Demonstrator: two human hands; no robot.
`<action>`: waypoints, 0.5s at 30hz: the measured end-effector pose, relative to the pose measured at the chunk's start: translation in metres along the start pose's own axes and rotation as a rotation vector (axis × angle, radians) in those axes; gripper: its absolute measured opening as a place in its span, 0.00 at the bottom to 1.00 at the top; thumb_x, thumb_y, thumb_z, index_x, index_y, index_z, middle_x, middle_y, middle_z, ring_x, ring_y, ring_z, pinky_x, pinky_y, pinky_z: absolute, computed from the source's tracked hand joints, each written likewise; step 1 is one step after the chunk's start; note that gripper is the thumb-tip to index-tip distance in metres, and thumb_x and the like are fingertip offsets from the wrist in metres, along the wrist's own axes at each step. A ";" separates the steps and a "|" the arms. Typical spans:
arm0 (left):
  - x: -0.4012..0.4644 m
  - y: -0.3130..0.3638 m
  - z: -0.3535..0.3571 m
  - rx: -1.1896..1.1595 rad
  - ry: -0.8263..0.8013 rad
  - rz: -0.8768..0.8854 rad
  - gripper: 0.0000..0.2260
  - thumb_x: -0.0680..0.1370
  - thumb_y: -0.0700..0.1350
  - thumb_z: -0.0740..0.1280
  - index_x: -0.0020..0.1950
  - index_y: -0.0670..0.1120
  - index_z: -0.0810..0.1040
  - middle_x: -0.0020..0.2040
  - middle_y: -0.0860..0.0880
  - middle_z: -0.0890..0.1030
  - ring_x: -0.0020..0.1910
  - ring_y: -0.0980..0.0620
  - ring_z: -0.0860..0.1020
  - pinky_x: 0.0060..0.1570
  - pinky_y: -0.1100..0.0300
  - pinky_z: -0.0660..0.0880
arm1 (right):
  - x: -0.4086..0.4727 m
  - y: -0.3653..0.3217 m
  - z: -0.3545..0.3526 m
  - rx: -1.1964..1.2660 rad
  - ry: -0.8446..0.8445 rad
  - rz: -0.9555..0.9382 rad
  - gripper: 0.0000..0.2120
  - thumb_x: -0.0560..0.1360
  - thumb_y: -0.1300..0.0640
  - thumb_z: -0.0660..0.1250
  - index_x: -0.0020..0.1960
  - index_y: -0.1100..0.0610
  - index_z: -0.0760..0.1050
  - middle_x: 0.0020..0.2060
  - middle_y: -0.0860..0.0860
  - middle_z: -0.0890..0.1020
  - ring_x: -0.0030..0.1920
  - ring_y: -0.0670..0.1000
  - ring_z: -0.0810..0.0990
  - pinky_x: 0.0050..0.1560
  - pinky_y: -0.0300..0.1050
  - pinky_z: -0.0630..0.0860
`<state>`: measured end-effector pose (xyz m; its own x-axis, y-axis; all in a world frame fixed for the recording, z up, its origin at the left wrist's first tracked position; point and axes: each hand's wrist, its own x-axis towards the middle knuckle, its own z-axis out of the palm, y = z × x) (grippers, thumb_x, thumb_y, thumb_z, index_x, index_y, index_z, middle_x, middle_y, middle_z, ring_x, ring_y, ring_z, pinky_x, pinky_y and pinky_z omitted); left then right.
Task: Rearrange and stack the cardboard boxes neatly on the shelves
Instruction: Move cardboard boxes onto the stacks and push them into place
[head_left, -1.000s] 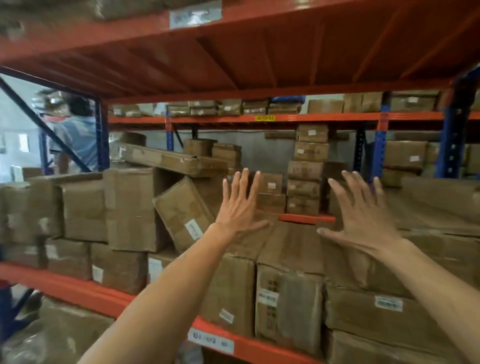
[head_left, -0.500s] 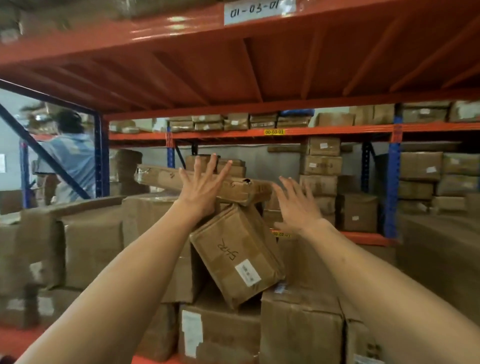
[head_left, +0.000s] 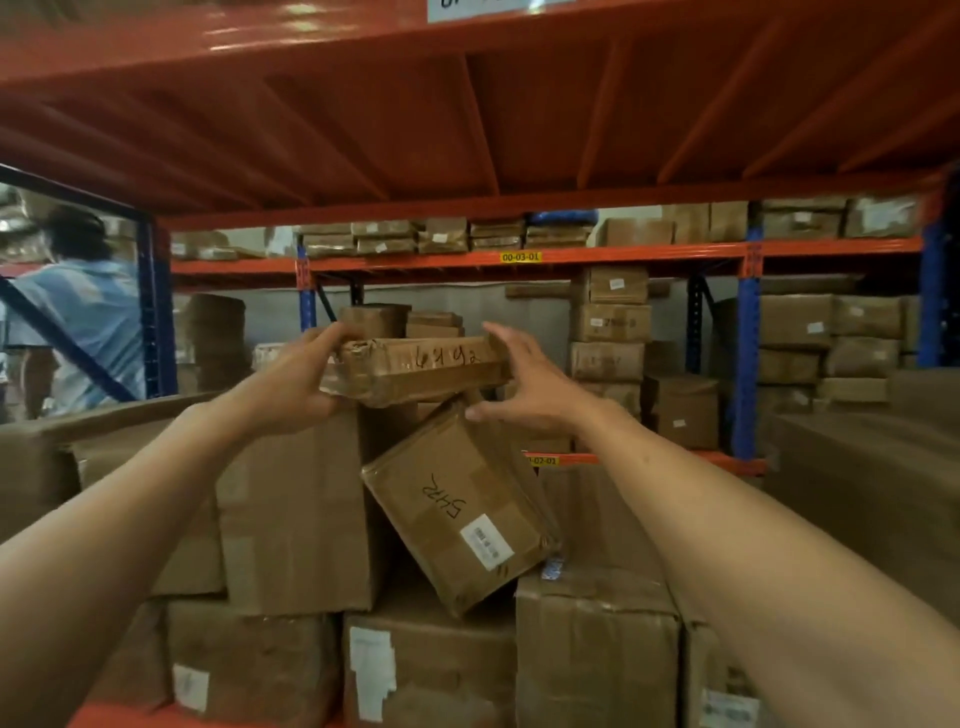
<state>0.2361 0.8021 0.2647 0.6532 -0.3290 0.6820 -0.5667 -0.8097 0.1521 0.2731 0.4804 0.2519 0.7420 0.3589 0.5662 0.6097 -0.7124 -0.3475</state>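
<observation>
A long flat cardboard box (head_left: 415, 370) with handwritten digits lies on top of the stack, its near end toward me. My left hand (head_left: 296, 379) grips its left corner. My right hand (head_left: 524, 379) clasps its right corner, fingers over the top and thumb underneath. Below it a tilted box (head_left: 457, 509) marked "5HR" with a white label leans between a tall box (head_left: 296, 509) on the left and the boxes on the right.
Larger boxes (head_left: 592, 644) fill the row beneath, on the orange shelf. The orange shelf deck (head_left: 467, 119) hangs low overhead. A person in a blue shirt (head_left: 88, 322) stands at far left. A second rack (head_left: 748, 353) of boxes stands behind.
Both hands, spread open a second ago, reached up and left and closed on the long flat box. My view shifted left and nearer to the stack.
</observation>
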 end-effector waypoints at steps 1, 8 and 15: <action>-0.007 -0.004 -0.003 -0.027 -0.063 -0.119 0.37 0.68 0.51 0.77 0.68 0.72 0.60 0.71 0.47 0.65 0.69 0.43 0.65 0.66 0.41 0.66 | 0.007 -0.011 -0.001 0.156 -0.029 0.042 0.49 0.63 0.35 0.76 0.77 0.34 0.52 0.77 0.47 0.56 0.75 0.57 0.59 0.72 0.61 0.63; -0.014 0.018 0.017 -0.468 0.178 -0.445 0.49 0.59 0.75 0.74 0.73 0.59 0.59 0.62 0.51 0.71 0.55 0.52 0.73 0.51 0.57 0.72 | 0.020 -0.032 0.005 0.650 -0.037 0.217 0.50 0.60 0.35 0.81 0.76 0.42 0.61 0.70 0.50 0.68 0.69 0.56 0.69 0.72 0.61 0.65; -0.020 0.021 0.033 -0.462 0.424 -0.319 0.20 0.68 0.62 0.75 0.52 0.69 0.68 0.47 0.61 0.81 0.44 0.66 0.80 0.39 0.62 0.75 | -0.001 -0.041 0.029 0.714 0.166 0.224 0.31 0.65 0.45 0.81 0.63 0.47 0.72 0.58 0.49 0.80 0.59 0.50 0.78 0.64 0.57 0.75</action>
<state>0.2275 0.7753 0.2302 0.6244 0.1840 0.7591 -0.5964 -0.5152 0.6155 0.2555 0.5271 0.2445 0.8521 0.1165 0.5102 0.5233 -0.1746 -0.8341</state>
